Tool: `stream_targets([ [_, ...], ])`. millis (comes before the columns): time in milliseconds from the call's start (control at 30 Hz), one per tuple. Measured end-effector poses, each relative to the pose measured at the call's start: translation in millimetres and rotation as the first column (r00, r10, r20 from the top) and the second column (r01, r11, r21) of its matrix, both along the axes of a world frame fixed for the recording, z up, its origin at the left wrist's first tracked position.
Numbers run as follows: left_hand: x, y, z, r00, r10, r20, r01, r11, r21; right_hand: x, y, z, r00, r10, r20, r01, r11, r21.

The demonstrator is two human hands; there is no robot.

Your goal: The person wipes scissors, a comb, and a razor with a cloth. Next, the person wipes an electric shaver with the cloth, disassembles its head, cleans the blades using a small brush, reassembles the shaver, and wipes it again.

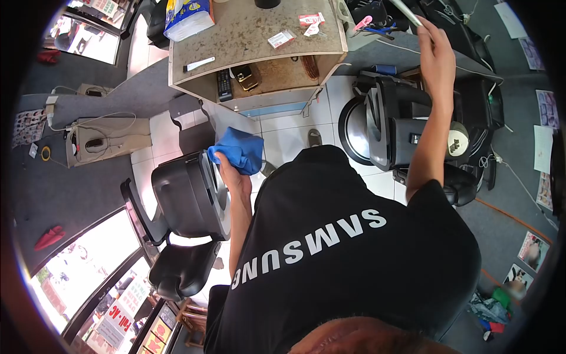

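My left hand [233, 177] grips a crumpled blue cloth [239, 150], thumb on top, low in front of the wooden cabinet [253, 59] and beside a black salon chair [183, 192]. Stretched out to the upper right, my right hand [436, 50] is closed round a pale, slim rod-like thing [405, 12]. Its far end runs out of the view at the top, so I cannot tell its kind. Below that hand, at the cabinet's right end, lie a pink clip [364, 22] and dark tools [383, 30].
On the cabinet top are a blue-and-white tissue pack [188, 20], small boxes [281, 39] and a white-handled brush [199, 64]. A black remote [224, 85] lies on its shelf. Another black chair [395, 118] stands at right. Cables [106, 127] trail along the left wall.
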State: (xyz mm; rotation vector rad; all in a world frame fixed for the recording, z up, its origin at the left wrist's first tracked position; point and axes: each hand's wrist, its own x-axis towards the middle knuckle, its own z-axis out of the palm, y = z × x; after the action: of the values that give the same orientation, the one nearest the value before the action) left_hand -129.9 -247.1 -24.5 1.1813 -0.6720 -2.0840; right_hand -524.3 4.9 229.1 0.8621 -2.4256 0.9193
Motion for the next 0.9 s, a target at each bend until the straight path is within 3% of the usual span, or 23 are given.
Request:
stream_targets([
  [33,-6,3,1,1.000,-0.013,-0.009,0.013,1.000,-0.006,-18,3,0,0.992,-0.015,-0.125,0.036,0.984,0.174],
  [133,-16,13,13,0.997,-0.073,-0.023,0.073,0.997,-0.013,-63,1,-4,0.936,0.198,-0.290,-0.046,0.888,0.457],
  [167,-18,14,14,0.995,-0.097,-0.011,0.097,0.995,-0.008,-72,-3,-3,0.859,0.304,-0.412,-0.035,0.838,0.545],
  [267,-18,15,14,0.990,-0.141,-0.002,0.140,0.990,-0.012,-38,-38,36,0.901,0.320,-0.293,-0.083,0.791,0.607],
  [367,-16,15,15,0.988,-0.156,-0.001,0.156,0.988,-0.019,-57,-51,30,0.895,0.346,-0.281,-0.037,0.685,0.728],
  [467,-17,18,25,0.993,-0.116,0.018,0.117,0.993,-0.031,-72,-64,24,0.884,0.420,-0.203,-0.153,0.672,0.725],
  [567,-10,19,23,0.996,-0.088,0.022,0.089,0.996,-0.012,-73,-80,22,0.919,0.378,-0.114,-0.230,0.746,0.624],
  [667,-4,19,20,0.996,-0.089,-0.017,0.089,0.996,0.012,-56,-83,37,0.965,0.254,-0.065,-0.212,0.902,0.375],
  [733,0,21,20,0.998,-0.061,-0.018,0.062,0.998,0.008,-53,-83,30,0.839,0.221,-0.497,-0.227,0.973,0.050],
  [800,1,22,18,1.000,-0.017,0.022,0.017,1.000,-0.011,8,-89,28,0.865,-0.087,-0.494,-0.116,0.923,-0.367],
  [833,1,23,14,1.000,0.016,0.023,-0.015,1.000,-0.008,37,-101,14,0.877,-0.027,-0.479,-0.282,0.779,-0.561],
  [900,3,22,15,0.999,0.034,0.022,-0.035,0.999,0.042,86,-107,-31,0.840,0.248,-0.482,-0.509,0.669,-0.542],
])
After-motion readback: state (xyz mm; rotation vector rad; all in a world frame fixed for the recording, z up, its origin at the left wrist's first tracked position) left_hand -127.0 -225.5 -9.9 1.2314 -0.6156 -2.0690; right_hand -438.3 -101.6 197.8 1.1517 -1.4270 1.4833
